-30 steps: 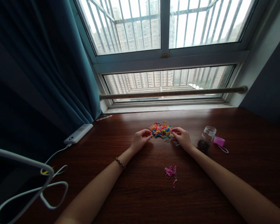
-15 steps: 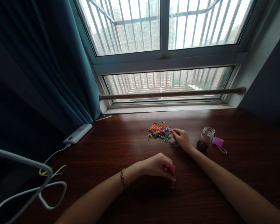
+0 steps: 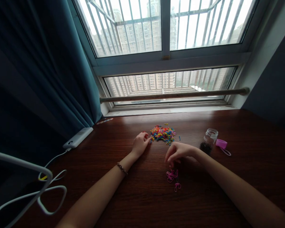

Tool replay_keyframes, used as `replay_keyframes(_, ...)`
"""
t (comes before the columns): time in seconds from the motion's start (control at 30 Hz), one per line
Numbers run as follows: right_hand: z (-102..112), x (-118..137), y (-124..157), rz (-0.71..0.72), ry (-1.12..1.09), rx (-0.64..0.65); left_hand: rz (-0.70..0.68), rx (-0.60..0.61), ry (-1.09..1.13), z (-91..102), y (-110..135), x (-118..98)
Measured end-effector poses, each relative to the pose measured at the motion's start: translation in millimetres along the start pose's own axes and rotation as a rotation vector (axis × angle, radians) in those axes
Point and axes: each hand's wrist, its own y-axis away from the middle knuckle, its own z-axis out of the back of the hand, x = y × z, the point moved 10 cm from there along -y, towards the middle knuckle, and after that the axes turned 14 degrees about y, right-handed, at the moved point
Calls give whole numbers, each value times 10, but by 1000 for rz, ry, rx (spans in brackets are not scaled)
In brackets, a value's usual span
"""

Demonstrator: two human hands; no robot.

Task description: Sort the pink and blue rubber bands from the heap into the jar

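The multicoloured pile of small pieces point(image 3: 161, 134) lies at the far middle of the table point(image 3: 137, 202); the pink loops point(image 3: 172, 175) lie nearer us. Our left hand point(image 3: 140, 144) curls at the pile's left edge, our right hand point(image 3: 178, 151) bends down just beyond the loops; we cannot tell whether either grips anything. We'd best pinch lightly, piece by piece. We can read no writing, even on the white device point(image 3: 78, 138).

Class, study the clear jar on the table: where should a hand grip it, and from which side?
Probably around the clear jar below its rim, from the left, where the right hand is: its mouth faces up, its wall looks round, and the pink piece sits close on its right.
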Motion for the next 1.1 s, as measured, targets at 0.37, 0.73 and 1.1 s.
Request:
replay_keyframes(0.37, 1055, -319, 486, -163, 359, -1143, -173, 132, -179, -197, 54, -129)
replay_keyframes(0.73, 1019, -503, 442, -283, 777, -1141, -197, 60, -111, -138, 36, -128)
replay_keyframes(1.1, 1018, -567, 421, -298, 826, -1135, -124, -21, 17, -34, 37, -75)
